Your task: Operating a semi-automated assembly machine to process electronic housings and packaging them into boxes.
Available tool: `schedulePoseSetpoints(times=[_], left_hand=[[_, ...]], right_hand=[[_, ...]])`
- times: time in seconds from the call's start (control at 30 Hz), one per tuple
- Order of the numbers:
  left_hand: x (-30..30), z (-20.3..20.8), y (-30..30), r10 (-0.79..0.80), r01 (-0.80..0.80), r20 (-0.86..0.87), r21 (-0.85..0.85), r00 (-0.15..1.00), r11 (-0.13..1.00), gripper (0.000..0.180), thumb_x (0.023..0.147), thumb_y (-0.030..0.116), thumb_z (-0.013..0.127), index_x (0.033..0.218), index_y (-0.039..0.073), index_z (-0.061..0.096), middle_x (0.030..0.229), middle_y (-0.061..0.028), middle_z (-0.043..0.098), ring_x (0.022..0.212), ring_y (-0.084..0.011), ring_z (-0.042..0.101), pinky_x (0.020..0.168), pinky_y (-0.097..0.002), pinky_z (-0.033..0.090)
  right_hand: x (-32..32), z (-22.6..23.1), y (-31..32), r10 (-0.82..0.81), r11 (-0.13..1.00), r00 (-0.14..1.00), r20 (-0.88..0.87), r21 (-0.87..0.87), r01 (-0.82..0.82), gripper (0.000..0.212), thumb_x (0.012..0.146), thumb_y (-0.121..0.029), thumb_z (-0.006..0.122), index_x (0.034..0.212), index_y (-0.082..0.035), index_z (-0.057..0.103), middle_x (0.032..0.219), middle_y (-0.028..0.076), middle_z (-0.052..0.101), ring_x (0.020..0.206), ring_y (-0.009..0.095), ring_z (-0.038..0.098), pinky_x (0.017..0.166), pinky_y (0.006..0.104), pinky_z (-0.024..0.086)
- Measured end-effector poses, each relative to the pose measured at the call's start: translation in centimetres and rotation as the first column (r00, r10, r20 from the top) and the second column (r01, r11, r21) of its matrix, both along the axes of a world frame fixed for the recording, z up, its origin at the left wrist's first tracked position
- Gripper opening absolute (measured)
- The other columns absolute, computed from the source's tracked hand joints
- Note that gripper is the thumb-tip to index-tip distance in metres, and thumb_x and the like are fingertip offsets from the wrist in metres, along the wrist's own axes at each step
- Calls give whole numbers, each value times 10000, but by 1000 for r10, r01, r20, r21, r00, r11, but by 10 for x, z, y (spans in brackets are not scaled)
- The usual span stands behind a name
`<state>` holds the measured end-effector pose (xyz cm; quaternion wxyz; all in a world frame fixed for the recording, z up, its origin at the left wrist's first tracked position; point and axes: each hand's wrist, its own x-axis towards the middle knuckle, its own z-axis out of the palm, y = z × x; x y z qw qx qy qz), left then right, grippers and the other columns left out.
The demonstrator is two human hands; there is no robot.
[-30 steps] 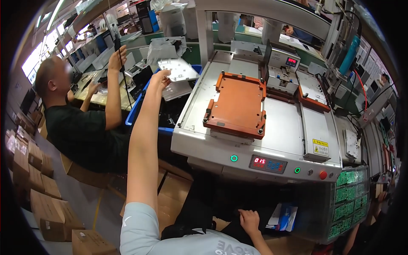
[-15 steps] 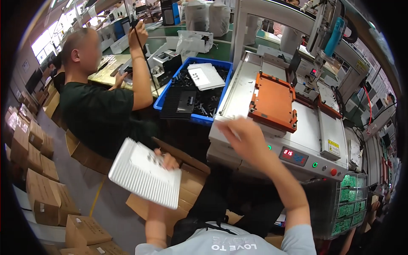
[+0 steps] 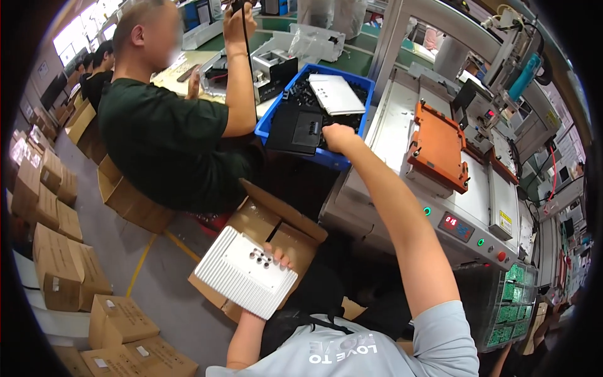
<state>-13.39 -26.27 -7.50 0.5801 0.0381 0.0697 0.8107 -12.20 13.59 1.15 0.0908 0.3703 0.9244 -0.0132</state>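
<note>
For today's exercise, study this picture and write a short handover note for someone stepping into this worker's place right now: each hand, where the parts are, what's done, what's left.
Left hand: holds a white ribbed rectangular metal plate low over an open cardboard box by the worker's lap.
Right hand: stretched forward, gripping a flat black plastic panel at the near edge of the blue plastic bin.
Bin also holds more black parts and another white plate.
Orange fixture on the machine bed looks unloaded.
Done: one white plate picked out.
Left: probably lifting the black panel clear; nothing is on the fixture yet.
</note>
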Motion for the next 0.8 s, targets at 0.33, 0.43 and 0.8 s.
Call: schedulePoseSetpoints(times=[0.33, 0.43, 0.8], left_hand=[[3, 25, 59, -195, 189, 103, 68, 975, 980, 533, 995, 491, 483, 1330, 89, 587, 908, -100, 524, 873, -256, 516, 884, -430, 461], [10, 27, 74, -245, 236, 116, 90, 962, 968, 593, 975, 533, 499, 1354, 82, 570, 906, -94, 519, 880, -255, 509, 864, -428, 467], [62, 34, 87, -340, 323, -72, -176, 938, 930, 604, 1023, 555, 365, 1472, 151, 397, 1362, -95, 504, 1216, -269, 543, 1000, -473, 506]], right_hand=[[16, 20, 4, 15, 977, 887, -462, 196, 86, 154, 861, -153, 699, 932, -18, 710, 968, 221, 677, 929, 400, 669, 788, 463, 541], [35, 37, -19, 88, 981, 740, -667, 187, 51, 159, 896, -154, 672, 990, -31, 711, 946, 203, 631, 898, 383, 637, 785, 443, 516], [177, 26, -219, -162, 922, 552, -818, -325, -211, 203, 929, -84, 659, 1125, -36, 642, 968, 87, 578, 791, 183, 618, 712, 299, 518]])
